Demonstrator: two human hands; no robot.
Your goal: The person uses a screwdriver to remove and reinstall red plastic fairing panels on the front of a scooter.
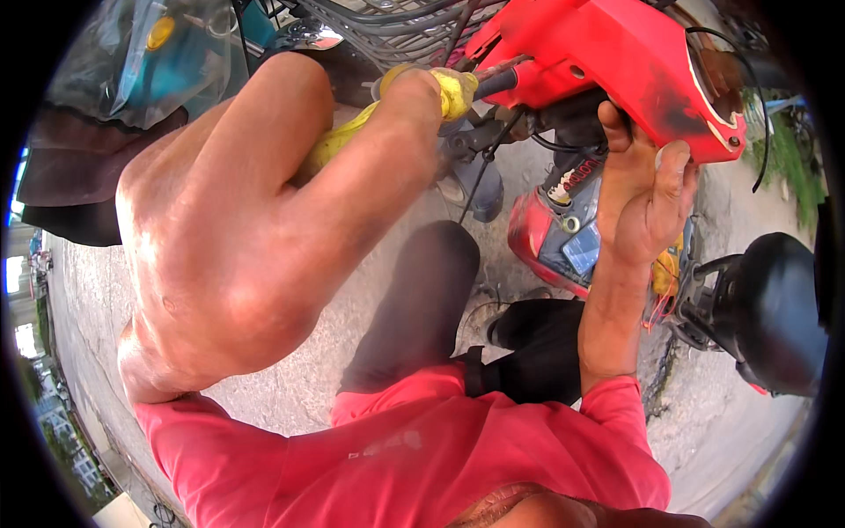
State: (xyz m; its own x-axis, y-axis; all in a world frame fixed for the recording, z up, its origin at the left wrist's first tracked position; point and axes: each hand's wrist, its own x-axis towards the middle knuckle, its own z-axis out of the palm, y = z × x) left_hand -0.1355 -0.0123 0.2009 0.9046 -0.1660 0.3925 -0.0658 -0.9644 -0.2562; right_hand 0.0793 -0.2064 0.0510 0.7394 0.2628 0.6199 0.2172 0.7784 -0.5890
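Observation:
My left hand [229, 238], large and close at the left, is closed around a yellow-handled tool [453, 92]. Its thin dark shaft reaches to the left edge of a red plastic motorbike cover [607, 62]; the exact kind of tool is not clear. The cover has black smudges and a screw hole. My right hand [647, 202] holds it from below at its lower right, thumb and fingers apart and touching its underside. Just beyond the yellow handle sits a dark handlebar grip [499, 84]. Black cables hang under the cover.
A wire basket [387, 31] is at the top. Below the cover lies a red and dark body part [537, 229] with a phone [581, 246] on it. Loose wires [656, 308] hang beside it. A rounded black object [779, 308] stands right; clear plastic sheeting [167, 62] hangs upper left.

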